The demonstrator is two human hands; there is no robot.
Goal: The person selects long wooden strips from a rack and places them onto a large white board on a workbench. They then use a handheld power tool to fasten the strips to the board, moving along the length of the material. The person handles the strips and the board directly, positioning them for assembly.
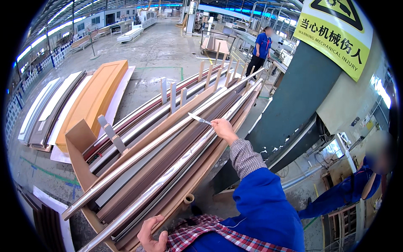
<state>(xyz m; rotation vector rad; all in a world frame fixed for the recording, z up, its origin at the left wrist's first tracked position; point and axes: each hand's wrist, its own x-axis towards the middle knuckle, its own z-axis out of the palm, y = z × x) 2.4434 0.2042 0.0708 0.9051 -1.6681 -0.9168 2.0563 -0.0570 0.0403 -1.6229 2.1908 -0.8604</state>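
My right hand (224,129) is closed round the handle of a small knife (199,119), its pale silver blade sticking out to the left over the long strips. Below it lies a bundle of long narrow profile strips (168,166) in brown, white and silver, set in a long wooden rack (80,153). One pale strip (138,168) lies slantwise on top, under the blade; whether the blade touches it I cannot tell. Near the rack's close edge my left hand (152,236) holds nothing, its fingers loosely bent and apart.
Upright wooden posts (208,75) divide the rack. Stacked panels, one orange-brown door panel (94,96) among them, lie at the left. A dark green machine housing (294,96) with a warning sign (336,35) rises at the right. Two people in blue work nearby.
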